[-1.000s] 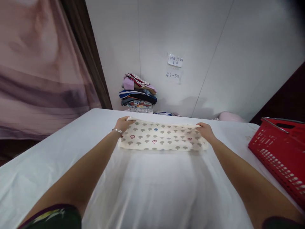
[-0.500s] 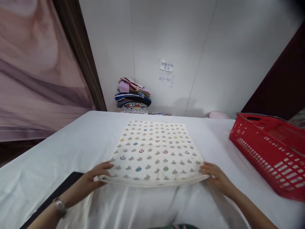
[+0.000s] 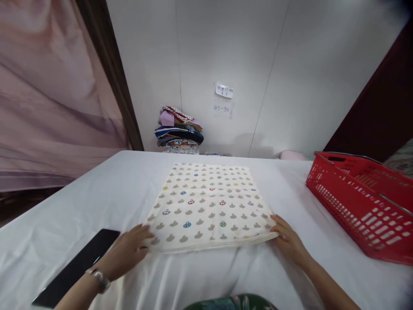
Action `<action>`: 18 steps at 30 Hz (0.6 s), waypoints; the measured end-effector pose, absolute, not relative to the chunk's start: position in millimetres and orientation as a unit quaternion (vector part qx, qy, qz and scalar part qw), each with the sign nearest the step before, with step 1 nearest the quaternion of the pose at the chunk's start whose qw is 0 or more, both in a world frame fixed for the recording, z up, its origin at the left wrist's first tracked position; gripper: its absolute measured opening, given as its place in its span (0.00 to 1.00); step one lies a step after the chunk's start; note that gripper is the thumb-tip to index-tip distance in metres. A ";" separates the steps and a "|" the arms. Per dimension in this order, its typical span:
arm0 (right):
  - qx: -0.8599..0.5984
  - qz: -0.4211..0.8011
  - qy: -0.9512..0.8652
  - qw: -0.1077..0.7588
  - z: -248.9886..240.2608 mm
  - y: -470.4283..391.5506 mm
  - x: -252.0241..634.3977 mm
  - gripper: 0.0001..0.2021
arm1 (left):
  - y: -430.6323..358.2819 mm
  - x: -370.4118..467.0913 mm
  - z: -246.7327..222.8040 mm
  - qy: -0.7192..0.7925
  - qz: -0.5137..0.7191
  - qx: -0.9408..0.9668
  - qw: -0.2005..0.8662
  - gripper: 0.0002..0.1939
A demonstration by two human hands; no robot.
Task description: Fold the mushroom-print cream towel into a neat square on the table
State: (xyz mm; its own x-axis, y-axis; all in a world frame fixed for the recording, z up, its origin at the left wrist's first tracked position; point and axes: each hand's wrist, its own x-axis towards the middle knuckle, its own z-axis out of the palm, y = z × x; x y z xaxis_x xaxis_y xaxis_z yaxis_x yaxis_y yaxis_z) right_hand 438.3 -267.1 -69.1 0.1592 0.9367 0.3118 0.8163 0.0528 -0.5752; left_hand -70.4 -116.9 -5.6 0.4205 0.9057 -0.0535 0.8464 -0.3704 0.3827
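Note:
A folded cream cloth (image 3: 206, 204) printed with grey and coloured mushroom shapes lies flat on the white-covered table. Its near edge shows several stacked layers. My left hand (image 3: 130, 247), with a metal band at the wrist, rests at the near left corner, its fingers stretched over the cloth's edge and the thumb apart. At the near right corner, my right hand (image 3: 288, 239) pinches the layers, fingers on top and thumb partly hidden. That side of the near edge is raised slightly.
Left of the cloth lies a flat black tablet-like object (image 3: 77, 267). A red plastic basket (image 3: 358, 206) stands at the right. Folded fabrics (image 3: 180, 131) are piled at the far edge, against a white wall with paper labels (image 3: 223, 100). Pink curtain (image 3: 58, 94) hangs at left.
My left hand has loosened from the corner and now lies over it, with the near left edge lowered. My right hand keeps its hold. The view has shifted slightly.

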 end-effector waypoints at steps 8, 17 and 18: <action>-0.611 0.042 -0.682 0.399 -33.0 -240.3 421.3 0.07 | -167.5 148.6 14.1 0.283 0.148 0.901 0.293 0.26; -0.589 0.136 -0.683 0.410 -11.7 -228.3 418.7 0.11 | -165.9 276.8 3.3 0.349 0.109 0.891 0.271 0.20; -0.587 0.169 -0.672 0.419 -11.6 -226.2 424.7 0.12 | -162.5 276.4 2.6 0.352 0.106 0.889 0.273 0.17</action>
